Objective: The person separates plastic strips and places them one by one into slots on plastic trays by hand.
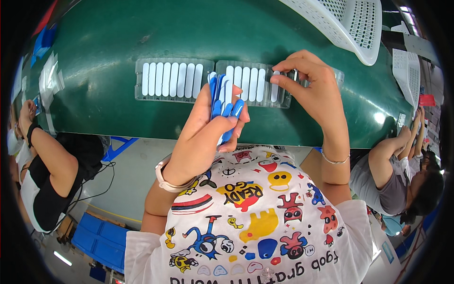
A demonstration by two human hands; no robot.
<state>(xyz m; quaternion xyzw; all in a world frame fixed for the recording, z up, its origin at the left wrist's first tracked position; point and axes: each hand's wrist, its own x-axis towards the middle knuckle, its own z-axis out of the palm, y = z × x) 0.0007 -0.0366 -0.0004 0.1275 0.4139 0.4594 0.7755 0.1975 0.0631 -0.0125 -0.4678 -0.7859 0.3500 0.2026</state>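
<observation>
Eight white strips [167, 80]: lying side by side in the clear left tray [138, 80], with rounded ends toward and away from the wearer and long axes across the tray.
Five white strips [245, 81]: lying the same way in the clear right tray [285, 100], apparently kept parallel and apart by slots.
Lone white strip [275, 90]: at the right-hand part of that tray, past a gap; pointing away from the wearer, roughly parallel to the five; fully seated or not, impossible to tell.
Right hand [319, 92]: arched over the tray's right end, with thumb and index finger together on the far end of the lone white strip; perhaps gripped there to keep the other fingers off the row.
Left hand [201, 131]: clamped around a bundle of blue and white pieces [227, 97], over the near side of the right tray, with thumb across the front.
Bundle: fanned unevenly, mostly pointing away from the wearer, with some blue parts slanting right; probably held here for a short reach across.
Trays: set end to end along the near edge of the green table [104, 94], likely for easy access.
White basket [362, 23]: at the far right, well apart from both trays.
</observation>
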